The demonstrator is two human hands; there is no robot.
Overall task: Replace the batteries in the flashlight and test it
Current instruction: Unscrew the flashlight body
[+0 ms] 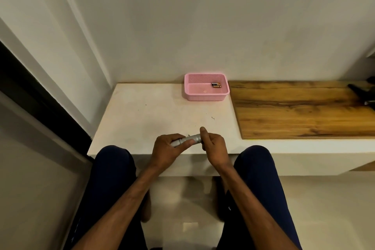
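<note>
We hold the small silver metal cylindrical flashlight (187, 140) in both hands above the near edge of the pale cream stone surface (154, 111), well in front of the pink perforated plastic basket (205, 97) that stands at the back of that surface against the wall. Our left hand (165, 148) is wrapped around one end of the flashlight, fingers curled over the top and thumb lying along its side; our right hand (213, 144) is closed on the other end, thumb raised at the tip, so the barrel lies almost level between the two grips, tilted slightly up toward the right. Inside the basket, toward its back right corner, lie two small dark batteries with copper-coloured ends (216, 85), side by side and touching. Just to the right of the basket a brown wood-grain board (300, 109) begins and runs off to the right; at its far right end a dark object (363, 93) lies partly out of view, and we cannot tell what it is. Nearer than the basket, our knees in dark blue trousers (113, 168) sit below the front edge of the surface
</note>
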